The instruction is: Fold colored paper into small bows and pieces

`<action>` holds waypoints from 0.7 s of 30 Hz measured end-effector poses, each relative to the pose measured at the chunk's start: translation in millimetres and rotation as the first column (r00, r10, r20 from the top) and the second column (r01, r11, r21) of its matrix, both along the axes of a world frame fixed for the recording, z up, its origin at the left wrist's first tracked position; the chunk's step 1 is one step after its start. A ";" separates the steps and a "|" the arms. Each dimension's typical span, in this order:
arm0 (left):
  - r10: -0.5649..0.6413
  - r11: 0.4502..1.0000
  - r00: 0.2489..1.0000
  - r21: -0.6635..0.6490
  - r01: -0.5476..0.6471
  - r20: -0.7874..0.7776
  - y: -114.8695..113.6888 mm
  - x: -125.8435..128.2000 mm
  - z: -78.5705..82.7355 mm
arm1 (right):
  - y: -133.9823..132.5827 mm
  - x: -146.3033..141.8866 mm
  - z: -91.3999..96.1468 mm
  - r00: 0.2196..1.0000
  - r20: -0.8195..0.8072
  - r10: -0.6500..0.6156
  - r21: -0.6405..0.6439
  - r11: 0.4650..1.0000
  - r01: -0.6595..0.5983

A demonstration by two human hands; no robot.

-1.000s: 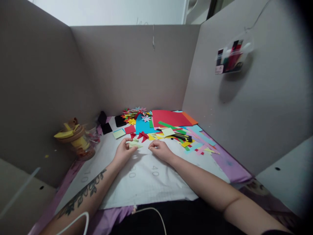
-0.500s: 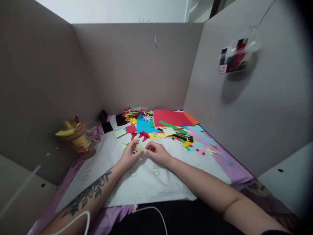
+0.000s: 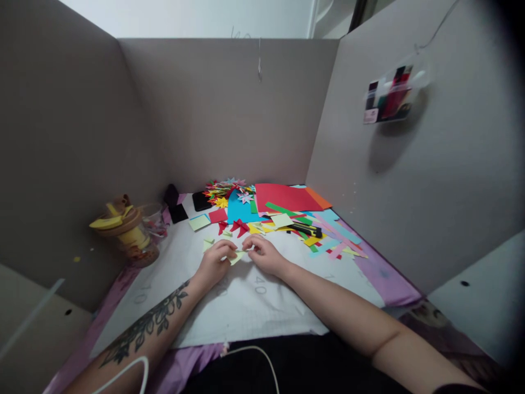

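1. At the near edge of the white mat [image 3: 246, 317], the person's two bare forearms come in side by side, and a white cable [image 3: 262, 355] curls just below the mat's edge.
2. Near the middle of the mat, the left hand [image 3: 215, 264] and the right hand [image 3: 266, 256] meet. The fingertips of both are closed in a pinch on one small pale green paper piece [image 3: 237, 255], held low over the mat. Whether it touches the mat cannot be told. It shows creases and a point, so the folding looks begun but unfinished.
3. Just beyond the left hand on the mat, a second pale folded piece [image 3: 208, 243] lies loose, touched by neither hand.
4. Further up the mat lie red folded pieces [image 3: 239, 226], and beside them a flat pale square [image 3: 199, 222] and a flat red square [image 3: 218, 215], both apparently unfolded.
5. At the mat's far edge, a heap of coloured paper stars [image 3: 223, 191] looks like finished work. Next to it lie a blue sheet [image 3: 237, 212] and a large red sheet [image 3: 287, 197].
6. At the mat's far right corner, cut paper strips [image 3: 336, 236] lie scattered around a black and yellow tool [image 3: 308, 230].
7. Off the mat's left edge stands a jar [image 3: 130, 238].
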State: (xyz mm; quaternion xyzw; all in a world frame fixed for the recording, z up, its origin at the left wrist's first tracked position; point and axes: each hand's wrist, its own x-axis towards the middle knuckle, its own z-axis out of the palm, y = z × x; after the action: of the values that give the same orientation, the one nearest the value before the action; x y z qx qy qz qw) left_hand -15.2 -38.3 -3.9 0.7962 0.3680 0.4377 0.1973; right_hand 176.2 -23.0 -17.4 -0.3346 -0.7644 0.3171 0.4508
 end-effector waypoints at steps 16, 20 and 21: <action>0.168 0.952 0.980 -0.275 -0.135 0.103 4.5 2.7 -2.3 | -3.4 0.7 2.3 1.000 0.007 0.021 -0.015 1.000 -0.021; 0.183 0.926 0.974 -0.358 -0.124 0.135 4.2 6.4 -3.0 | -2.6 -0.1 1.0 1.000 0.012 0.014 0.004 1.000 -0.014; 0.179 0.924 0.974 -0.364 -0.118 0.138 4.2 7.2 -3.3 | -2.3 -0.6 0.7 1.000 0.014 0.013 0.015 1.000 -0.013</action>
State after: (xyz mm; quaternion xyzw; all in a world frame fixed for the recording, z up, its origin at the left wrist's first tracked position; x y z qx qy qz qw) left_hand -8.0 -34.1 -7.2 0.6776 0.4822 0.4437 0.3339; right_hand 175.6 -25.3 -16.7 -0.3283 -0.7722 0.3117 0.4458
